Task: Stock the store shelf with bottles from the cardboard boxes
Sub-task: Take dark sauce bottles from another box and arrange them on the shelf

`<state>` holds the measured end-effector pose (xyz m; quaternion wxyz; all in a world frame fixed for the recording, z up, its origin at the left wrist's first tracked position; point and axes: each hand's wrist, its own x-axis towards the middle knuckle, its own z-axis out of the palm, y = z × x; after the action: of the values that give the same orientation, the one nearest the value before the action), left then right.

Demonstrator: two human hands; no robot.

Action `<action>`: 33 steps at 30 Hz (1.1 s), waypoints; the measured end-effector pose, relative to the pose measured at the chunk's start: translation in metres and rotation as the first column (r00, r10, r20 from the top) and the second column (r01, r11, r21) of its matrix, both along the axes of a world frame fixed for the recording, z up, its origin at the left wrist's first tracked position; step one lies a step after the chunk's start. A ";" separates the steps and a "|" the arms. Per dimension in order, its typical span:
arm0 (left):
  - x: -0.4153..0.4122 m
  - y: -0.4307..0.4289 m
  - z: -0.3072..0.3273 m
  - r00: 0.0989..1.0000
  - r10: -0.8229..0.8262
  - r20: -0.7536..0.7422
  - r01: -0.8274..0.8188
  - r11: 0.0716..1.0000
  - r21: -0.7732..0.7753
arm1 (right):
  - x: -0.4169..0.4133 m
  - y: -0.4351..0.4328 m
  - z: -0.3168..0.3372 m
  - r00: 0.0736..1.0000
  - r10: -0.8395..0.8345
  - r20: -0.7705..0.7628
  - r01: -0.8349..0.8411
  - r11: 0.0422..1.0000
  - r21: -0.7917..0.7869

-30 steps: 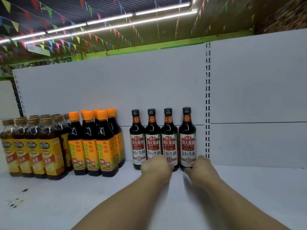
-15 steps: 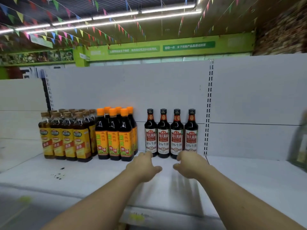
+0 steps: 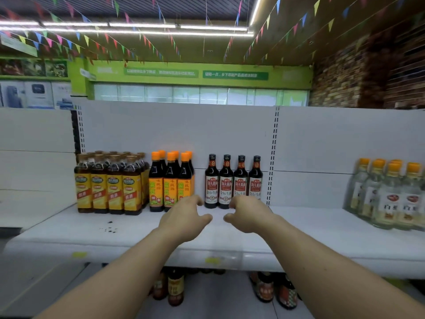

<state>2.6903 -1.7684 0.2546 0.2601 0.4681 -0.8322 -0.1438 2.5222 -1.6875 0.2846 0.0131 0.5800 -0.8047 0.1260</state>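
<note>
The shelf (image 3: pixel 310 231) is partly stocked: yellow-label bottles (image 3: pixel 108 183), orange-cap bottles (image 3: pixel 170 180) just beside them, 4 soy bottles (image 3: pixel 233 180) in 1 row at the back, and clear bottles (image 3: pixel 388 194) well apart on the right. Bare stretches lie in front and between. The left hand (image 3: pixel 184 217) and right hand (image 3: pixel 250 215) hover empty near the soy row, fingers loosely curled. No boxes show, and I judge that much stocking is left.

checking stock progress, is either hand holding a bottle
No, the left hand and right hand are both empty and loosely curled.
</note>
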 end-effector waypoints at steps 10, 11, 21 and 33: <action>0.103 0.069 -0.018 0.997 -0.069 -0.030 0.071 0.995 0.067 | 0.111 0.085 -0.013 0.991 -0.057 0.120 0.061 0.998 -0.031; 0.109 0.075 -0.024 0.996 -0.080 -0.033 0.083 0.993 0.080 | 0.120 0.091 -0.019 0.988 -0.068 0.136 0.073 0.997 -0.030; 0.160 0.117 -0.111 0.990 -0.132 -0.040 0.137 0.972 0.189 | 0.175 0.129 -0.108 0.947 -0.161 0.278 0.149 0.987 0.066; 0.192 0.149 -0.271 0.986 -0.116 0.116 0.060 0.914 0.402 | 0.191 0.147 -0.264 0.922 -0.273 0.276 0.146 0.903 0.403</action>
<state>2.8826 -1.6197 -0.0167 0.0952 0.4819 -0.8219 -0.2886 2.7127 -1.5403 0.0205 -0.2176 0.4516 -0.8630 0.0620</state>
